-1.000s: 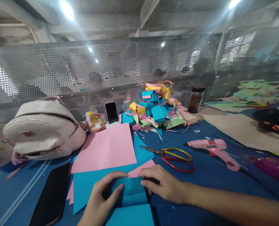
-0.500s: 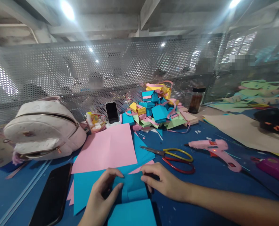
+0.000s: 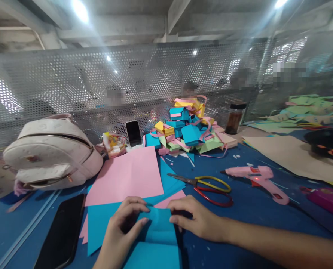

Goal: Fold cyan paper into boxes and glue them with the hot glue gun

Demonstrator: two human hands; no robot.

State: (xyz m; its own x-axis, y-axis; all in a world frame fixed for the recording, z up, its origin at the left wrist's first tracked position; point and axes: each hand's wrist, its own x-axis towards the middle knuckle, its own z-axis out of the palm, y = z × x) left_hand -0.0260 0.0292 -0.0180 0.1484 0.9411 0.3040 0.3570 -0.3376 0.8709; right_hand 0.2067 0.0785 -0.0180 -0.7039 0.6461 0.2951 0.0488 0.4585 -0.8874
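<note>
A creased piece of blue paper (image 3: 159,233) lies between my hands at the front of the table, its upper part folded and raised. My left hand (image 3: 127,224) grips its left side, thumb and fingers closed about the edge. At the upper right edge, my right hand (image 3: 193,216) pinches the same paper between thumb and fingers. Beneath and behind it lie flat blue sheets (image 3: 99,220) and a pink sheet (image 3: 130,175). Scissors (image 3: 200,186) with one yellow and one red handle rest just beyond my right hand.
A pink glue gun (image 3: 256,177) and a purple tool (image 3: 327,200) lie right. Folded paper boxes (image 3: 189,130) are heaped at the back near a dark jar (image 3: 235,119). A black phone (image 3: 61,231) and white backpack (image 3: 54,153) sit left. A perforated metal panel (image 3: 144,78) stands behind.
The blue paper has shifted slightly, and its folded upper part now looks smoother and more raised. Both hands keep their hold in almost the same place.
</note>
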